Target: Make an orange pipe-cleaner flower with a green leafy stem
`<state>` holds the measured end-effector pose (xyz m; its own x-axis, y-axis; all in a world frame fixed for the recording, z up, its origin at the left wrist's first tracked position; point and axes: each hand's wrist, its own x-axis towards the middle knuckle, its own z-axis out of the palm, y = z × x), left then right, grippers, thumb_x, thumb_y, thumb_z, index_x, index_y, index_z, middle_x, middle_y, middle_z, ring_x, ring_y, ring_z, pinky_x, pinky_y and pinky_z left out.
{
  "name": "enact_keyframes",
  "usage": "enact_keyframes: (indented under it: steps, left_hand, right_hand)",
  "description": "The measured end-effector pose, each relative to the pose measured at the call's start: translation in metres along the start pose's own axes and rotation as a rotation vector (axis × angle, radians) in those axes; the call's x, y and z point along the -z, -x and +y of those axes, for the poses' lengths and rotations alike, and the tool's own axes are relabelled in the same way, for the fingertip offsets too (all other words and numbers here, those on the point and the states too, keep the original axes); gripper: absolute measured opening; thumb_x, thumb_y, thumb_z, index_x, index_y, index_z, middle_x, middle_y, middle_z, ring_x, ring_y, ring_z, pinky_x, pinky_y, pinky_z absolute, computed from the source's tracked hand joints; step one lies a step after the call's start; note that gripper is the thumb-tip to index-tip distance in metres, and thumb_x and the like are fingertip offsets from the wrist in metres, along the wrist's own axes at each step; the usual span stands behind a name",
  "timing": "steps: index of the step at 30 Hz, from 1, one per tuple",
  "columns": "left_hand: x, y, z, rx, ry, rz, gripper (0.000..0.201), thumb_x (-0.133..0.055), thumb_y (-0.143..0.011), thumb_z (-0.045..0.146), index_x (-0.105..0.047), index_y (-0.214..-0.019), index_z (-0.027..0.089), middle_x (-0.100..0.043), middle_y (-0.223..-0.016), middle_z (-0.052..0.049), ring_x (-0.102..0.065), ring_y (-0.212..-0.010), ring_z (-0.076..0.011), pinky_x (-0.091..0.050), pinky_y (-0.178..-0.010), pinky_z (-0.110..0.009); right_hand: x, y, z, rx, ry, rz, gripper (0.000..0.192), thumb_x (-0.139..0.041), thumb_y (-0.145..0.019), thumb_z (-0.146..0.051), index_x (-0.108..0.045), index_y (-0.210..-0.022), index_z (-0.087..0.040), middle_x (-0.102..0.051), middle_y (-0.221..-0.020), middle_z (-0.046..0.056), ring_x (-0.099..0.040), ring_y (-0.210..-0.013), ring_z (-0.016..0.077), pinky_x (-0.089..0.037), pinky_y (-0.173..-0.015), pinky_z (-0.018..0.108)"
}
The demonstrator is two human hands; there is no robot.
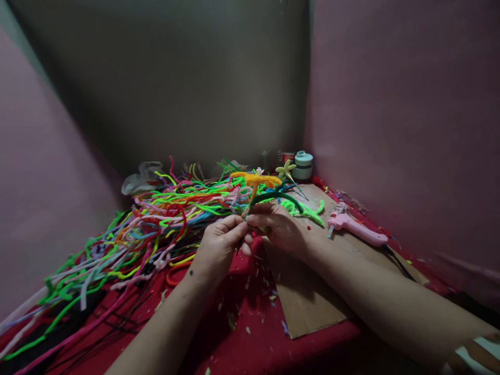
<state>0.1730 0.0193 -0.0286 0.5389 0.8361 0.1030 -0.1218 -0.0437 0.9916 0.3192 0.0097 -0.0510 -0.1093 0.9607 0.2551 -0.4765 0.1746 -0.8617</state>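
1. Left hand (219, 245) and right hand (279, 226) meet fingertip to fingertip at centre, above the red cloth (250, 333).
2. Both pinch the thin stem of an orange flower (255, 180); left fingers pressed together on it from the left, right fingers closed on it from the right.
3. Flower head stands just above the grip, stem tilted slightly, petals spread sideways.
4. A dark green stem (279, 198) arcs just behind the right hand; cannot tell if the hand touches it.
5. Pipe-cleaner pile (148, 224) spreads left of the grip and behind it, many colours, tangled.
6. Cardboard (308, 297) lies under the right hand and forearm.
7. Pink glue gun (355, 226) rests on the cardboard, right of the grip, well apart.
8. Pale yellow flower (286, 170) and a jar (303, 165) sit behind the grip, by the wall corner.
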Motion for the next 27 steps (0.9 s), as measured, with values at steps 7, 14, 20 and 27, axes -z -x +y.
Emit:
enact_keyframes:
  steps: [7,14,20,27]
  left_hand:
    - [0.0051,-0.0005,-0.0012,0.169,0.254,-0.201,0.025,-0.072,-0.069,0.033,-0.059,-0.075,0.014,-0.051,-0.048,0.006,-0.038,-0.032,-0.0046,-0.041,-0.036,-0.02]
    - [0.0041,-0.0011,-0.0029,-0.139,-0.306,-0.028,0.015,-0.059,-0.08,0.027,-0.063,-0.073,0.014,-0.061,-0.062,0.001,-0.055,-0.054,-0.0083,-0.043,-0.058,-0.02]
    - [0.0029,-0.0021,-0.0063,-0.131,-0.346,0.106,0.018,-0.059,-0.078,0.027,-0.061,-0.066,0.014,-0.058,-0.054,0.003,-0.052,-0.043,-0.0088,-0.04,-0.049,-0.022]
    - [0.0062,-0.0041,-0.0032,0.009,0.052,-0.049,0.023,-0.062,-0.079,0.03,-0.058,-0.065,0.012,-0.059,-0.05,0.001,-0.051,-0.04,-0.0056,-0.042,-0.049,-0.017]
  right_hand:
    - [0.0004,0.0006,-0.004,-0.085,-0.054,-0.068,0.017,-0.074,-0.057,-0.023,-0.068,-0.07,-0.013,-0.058,-0.06,-0.001,-0.045,-0.051,0.0069,-0.028,-0.049,0.022]
    - [0.0007,-0.003,0.0006,-0.028,0.014,0.106,0.018,-0.077,-0.057,-0.025,-0.063,-0.061,-0.014,-0.055,-0.054,-0.002,-0.044,-0.048,0.008,-0.028,-0.048,0.024]
    - [-0.0019,-0.0027,0.0036,0.005,0.046,0.031,0.016,-0.073,-0.063,-0.026,-0.062,-0.063,-0.015,-0.055,-0.054,-0.003,-0.043,-0.046,0.0074,-0.029,-0.048,0.024]
    - [-0.0027,0.0024,-0.0017,-0.012,0.053,-0.098,0.017,-0.065,-0.073,-0.025,-0.066,-0.086,-0.014,-0.062,-0.06,0.001,-0.055,-0.051,0.0117,-0.036,-0.052,0.025]
